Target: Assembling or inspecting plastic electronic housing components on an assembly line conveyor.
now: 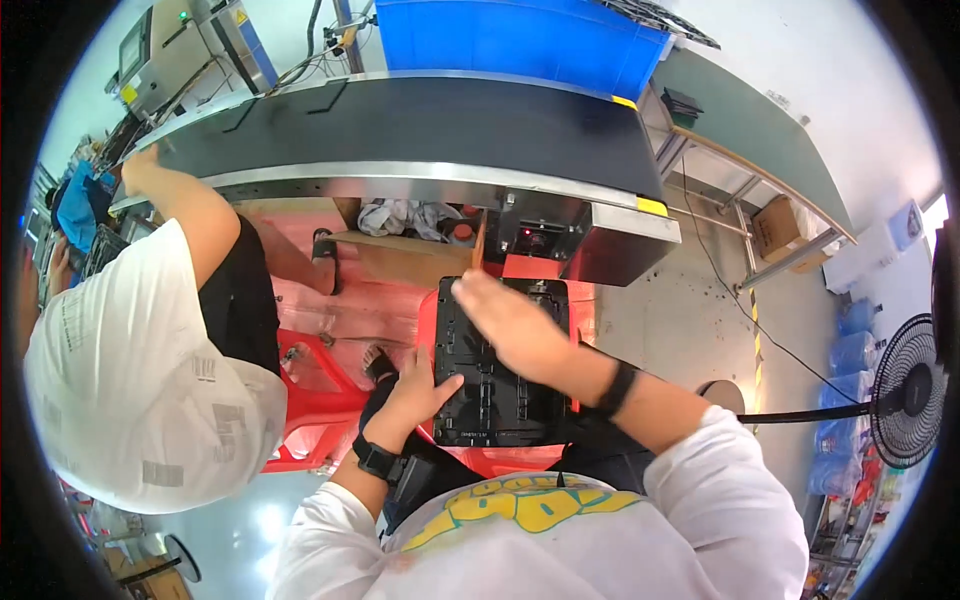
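A black moulded plastic panel (510, 400) with ribs and recesses lies in front of my lap, over a red plastic surface that shows along its sides. My left hand (408, 392) holds the panel's left edge, its thumb over the top and its fingers along the side. Across the panel's upper part stretches my right hand (510, 325), fingers extended together and pointing to the far left, slightly blurred. It looks flat, with nothing seen in it; whether the palm touches the panel is hidden.
Beyond the panel runs a conveyor with a black belt (420, 125). A cardboard box (400, 258) with cloth stands beneath it. Another person in white (150, 360) sits at left, an arm on the conveyor. A fan (908, 390) is at right, a green-topped table (750, 130) at far right.
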`<state>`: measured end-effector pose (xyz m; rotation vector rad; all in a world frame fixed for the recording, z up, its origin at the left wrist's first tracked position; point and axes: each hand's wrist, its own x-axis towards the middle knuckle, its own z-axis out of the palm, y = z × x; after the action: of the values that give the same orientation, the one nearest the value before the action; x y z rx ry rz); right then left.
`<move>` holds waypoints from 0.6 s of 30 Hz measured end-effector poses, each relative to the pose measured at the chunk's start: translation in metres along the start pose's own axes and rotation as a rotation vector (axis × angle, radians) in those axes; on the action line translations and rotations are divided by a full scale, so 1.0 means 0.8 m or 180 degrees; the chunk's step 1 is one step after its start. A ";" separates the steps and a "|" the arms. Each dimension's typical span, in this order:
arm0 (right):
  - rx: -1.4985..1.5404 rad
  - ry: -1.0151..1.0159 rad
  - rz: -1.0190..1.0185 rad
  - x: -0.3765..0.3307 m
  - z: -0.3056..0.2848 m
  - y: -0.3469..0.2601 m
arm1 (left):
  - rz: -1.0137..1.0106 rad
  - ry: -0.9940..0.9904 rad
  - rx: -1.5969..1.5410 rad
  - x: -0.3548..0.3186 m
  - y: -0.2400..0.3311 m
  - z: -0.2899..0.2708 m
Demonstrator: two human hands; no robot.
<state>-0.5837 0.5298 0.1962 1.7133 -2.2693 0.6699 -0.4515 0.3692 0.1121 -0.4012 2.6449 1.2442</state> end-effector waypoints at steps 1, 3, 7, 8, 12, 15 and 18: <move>-0.0098 -0.0251 0.0106 -0.006 0.042 -0.004 | 0.0177 0.0338 0.0105 0.001 0.004 -0.005; -0.0176 -0.0497 0.0177 -0.022 0.099 -0.008 | 0.0378 0.0718 0.0270 0.000 0.014 -0.020; 0.0060 -0.0676 0.0369 -0.031 0.098 -0.024 | 0.0709 0.0583 0.0018 -0.026 0.042 -0.055; 0.0270 -0.0797 0.0566 -0.035 0.075 -0.026 | 0.0719 0.0553 0.0005 -0.032 0.054 -0.069; 0.0257 -0.0717 0.0664 -0.096 -0.039 -0.025 | 0.0934 -0.0440 0.0558 -0.058 0.062 -0.106; 0.1059 -0.1173 0.1557 -0.184 -0.123 -0.023 | 0.0651 -0.1481 0.0588 -0.073 0.098 -0.133; 0.1446 -0.1662 0.3889 -0.308 -0.180 -0.066 | 0.0747 -0.1891 0.0720 -0.065 0.132 -0.151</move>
<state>-0.4741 0.7973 0.2262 0.3667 -3.6929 1.0602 -0.4430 0.3485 0.2795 0.2842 2.3060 0.9142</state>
